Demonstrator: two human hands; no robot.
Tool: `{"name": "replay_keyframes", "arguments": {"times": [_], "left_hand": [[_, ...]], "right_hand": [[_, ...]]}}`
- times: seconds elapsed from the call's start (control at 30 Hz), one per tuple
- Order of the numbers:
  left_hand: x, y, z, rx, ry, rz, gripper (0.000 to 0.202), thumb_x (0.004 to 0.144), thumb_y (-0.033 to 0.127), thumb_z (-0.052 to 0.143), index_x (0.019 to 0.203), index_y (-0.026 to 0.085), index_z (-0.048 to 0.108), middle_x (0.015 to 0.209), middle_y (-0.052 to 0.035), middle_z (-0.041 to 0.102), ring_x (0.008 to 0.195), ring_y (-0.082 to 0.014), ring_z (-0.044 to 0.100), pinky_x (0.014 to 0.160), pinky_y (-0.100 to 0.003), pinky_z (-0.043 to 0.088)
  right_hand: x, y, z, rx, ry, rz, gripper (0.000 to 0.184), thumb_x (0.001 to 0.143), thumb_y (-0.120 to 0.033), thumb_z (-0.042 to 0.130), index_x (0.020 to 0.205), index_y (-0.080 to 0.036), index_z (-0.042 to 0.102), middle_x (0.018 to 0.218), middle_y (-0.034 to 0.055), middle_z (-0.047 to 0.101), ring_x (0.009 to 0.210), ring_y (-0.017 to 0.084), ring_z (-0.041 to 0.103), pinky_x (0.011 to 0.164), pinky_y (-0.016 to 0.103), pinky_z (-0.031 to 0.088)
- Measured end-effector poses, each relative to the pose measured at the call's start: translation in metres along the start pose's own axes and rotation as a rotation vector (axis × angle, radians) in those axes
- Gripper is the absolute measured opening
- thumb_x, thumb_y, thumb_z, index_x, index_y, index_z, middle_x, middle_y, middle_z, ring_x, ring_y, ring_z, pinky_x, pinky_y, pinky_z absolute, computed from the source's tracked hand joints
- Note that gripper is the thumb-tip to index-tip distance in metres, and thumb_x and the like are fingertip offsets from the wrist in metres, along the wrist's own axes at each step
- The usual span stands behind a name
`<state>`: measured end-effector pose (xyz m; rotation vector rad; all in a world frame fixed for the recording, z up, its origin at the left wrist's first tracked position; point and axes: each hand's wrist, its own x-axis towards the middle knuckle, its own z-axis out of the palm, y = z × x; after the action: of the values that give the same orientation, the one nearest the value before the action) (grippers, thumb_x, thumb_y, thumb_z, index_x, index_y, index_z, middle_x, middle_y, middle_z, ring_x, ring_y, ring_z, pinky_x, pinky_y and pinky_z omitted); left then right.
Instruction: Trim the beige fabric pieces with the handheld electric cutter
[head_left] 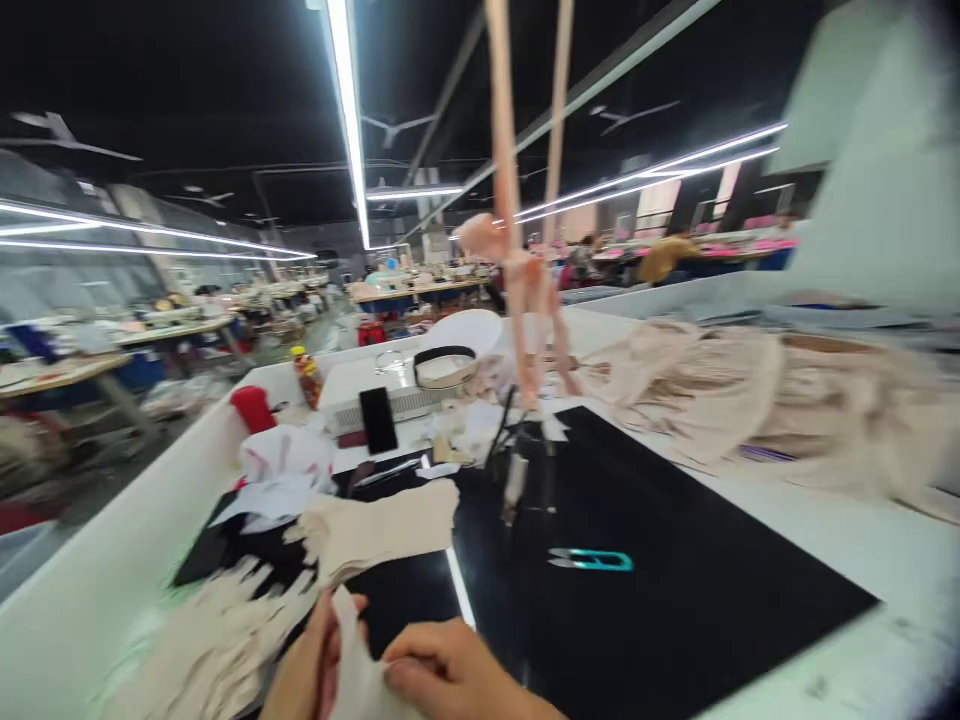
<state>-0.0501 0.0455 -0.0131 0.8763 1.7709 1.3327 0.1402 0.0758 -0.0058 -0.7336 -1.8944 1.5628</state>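
Note:
Between my two hands, low in the view, is a cream fabric piece [358, 660]. My left hand [309, 655] is closed on its left edge, with the fingers partly behind the cloth. My right hand [442, 665] pinches its right side between thumb and fingers. Just beyond them a flat stack of cream fabric pieces [390, 528] lies on the black mat [645, 620]. Many loose cream pieces [214, 640] are spread to the left. Turquoise thread snips [592, 560] rest on the mat at right, apart from my hands.
A large heap of beige fabric [720, 390] covers the right side. Peach straps [506, 130] hang over the table. At the back are a phone [378, 420], a roll of elastic band [445, 367], a red thread cone [253, 409] and white crumpled cloth [285, 465].

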Motion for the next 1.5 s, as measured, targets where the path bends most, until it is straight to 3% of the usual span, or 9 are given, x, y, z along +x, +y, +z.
{"name": "replay_keyframes", "arguments": {"times": [0.03, 0.1, 0.27, 0.5, 0.63, 0.87, 1.13, 1.33, 1.5], "left_hand": [[0.0, -0.003, -0.006, -0.015, 0.014, -0.016, 0.055, 0.088, 0.071, 0.074, 0.103, 0.018, 0.072, 0.086, -0.0051, 0.07, 0.074, -0.0215, 0.07, 0.062, -0.03, 0.057], [0.001, -0.009, -0.01, -0.171, -0.244, -0.05, 0.068, 0.075, 0.08, 0.079, 0.1, 0.017, 0.072, 0.071, -0.0012, 0.063, 0.062, -0.0183, 0.064, 0.055, -0.026, 0.05], [0.009, -0.01, -0.002, -0.215, -0.284, 0.036, 0.078, 0.061, 0.081, 0.087, 0.103, 0.018, 0.071, 0.062, 0.0033, 0.056, 0.053, -0.0136, 0.053, 0.052, -0.024, 0.039], [0.071, 0.035, -0.008, -0.124, -0.214, 0.251, 0.068, 0.077, 0.077, 0.079, 0.11, 0.018, 0.068, 0.079, 0.0011, 0.064, 0.068, -0.0151, 0.059, 0.062, -0.025, 0.046], [0.121, 0.058, -0.007, 0.026, -0.165, 0.32, 0.032, 0.103, 0.045, 0.069, 0.114, 0.015, 0.067, 0.106, -0.0047, 0.069, 0.09, -0.0192, 0.068, 0.08, -0.036, 0.059], [0.165, 0.057, 0.004, 0.223, -0.104, 0.272, 0.034, 0.104, 0.039, 0.069, 0.129, 0.017, 0.064, 0.128, -0.0095, 0.067, 0.108, -0.0244, 0.069, 0.092, -0.045, 0.061], [0.171, 0.043, 0.007, 0.368, -0.05, 0.211, 0.035, 0.105, 0.039, 0.068, 0.131, 0.017, 0.063, 0.124, -0.0092, 0.067, 0.101, -0.0222, 0.071, 0.086, -0.041, 0.063], [0.149, 0.053, -0.005, 0.539, 0.122, 0.428, 0.041, 0.105, 0.04, 0.067, 0.139, 0.018, 0.059, 0.137, -0.0115, 0.062, 0.118, -0.028, 0.066, 0.1, -0.051, 0.057], [0.117, 0.058, -0.002, 0.692, -0.111, 0.728, 0.025, 0.107, 0.029, 0.061, 0.13, 0.02, 0.067, 0.134, -0.0093, 0.064, 0.128, -0.0272, 0.06, 0.114, -0.053, 0.045]], "right_hand": [[0.002, 0.005, -0.001, 0.018, 0.006, -0.002, 0.066, 0.095, -0.077, 0.054, 0.097, -0.014, 0.074, 0.067, -0.0046, 0.047, 0.057, 0.008, 0.037, 0.052, 0.024, 0.029], [0.005, 0.012, -0.005, 0.036, -0.002, 0.005, 0.077, 0.089, -0.087, 0.049, 0.094, -0.014, 0.072, 0.067, -0.0039, 0.045, 0.058, 0.009, 0.035, 0.053, 0.025, 0.026], [0.011, 0.013, -0.014, -0.027, -0.03, 0.02, 0.085, 0.081, -0.097, 0.041, 0.09, -0.016, 0.067, 0.067, -0.0023, 0.045, 0.059, 0.012, 0.037, 0.054, 0.026, 0.027], [0.04, -0.003, -0.053, -0.31, 0.108, -0.013, 0.049, 0.094, -0.063, 0.052, 0.091, -0.019, 0.074, 0.067, -0.0031, 0.044, 0.066, 0.016, 0.041, 0.063, 0.029, 0.03], [0.066, -0.003, -0.083, -0.47, 0.306, 0.009, 0.043, 0.093, -0.054, 0.05, 0.106, -0.021, 0.073, 0.073, 0.0003, 0.056, 0.073, 0.022, 0.053, 0.071, 0.033, 0.036], [0.1, 0.019, -0.11, -0.631, 0.45, 0.02, 0.038, 0.093, -0.045, 0.048, 0.114, -0.024, 0.071, 0.098, 0.0072, 0.073, 0.087, 0.028, 0.069, 0.078, 0.037, 0.049], [0.114, 0.04, -0.116, -0.827, 0.459, -0.131, 0.03, 0.092, -0.018, 0.053, 0.114, -0.019, 0.073, 0.113, 0.0112, 0.078, 0.106, 0.029, 0.073, 0.095, 0.042, 0.054], [0.106, 0.038, -0.104, -0.967, 0.444, -0.268, 0.035, 0.096, -0.012, 0.05, 0.118, -0.019, 0.076, 0.126, 0.0144, 0.076, 0.123, 0.035, 0.068, 0.107, 0.052, 0.049], [0.098, 0.041, -0.084, -1.012, 0.331, -0.344, 0.033, 0.1, -0.01, 0.05, 0.118, -0.022, 0.075, 0.125, 0.0105, 0.077, 0.12, 0.029, 0.071, 0.105, 0.046, 0.052]]}}
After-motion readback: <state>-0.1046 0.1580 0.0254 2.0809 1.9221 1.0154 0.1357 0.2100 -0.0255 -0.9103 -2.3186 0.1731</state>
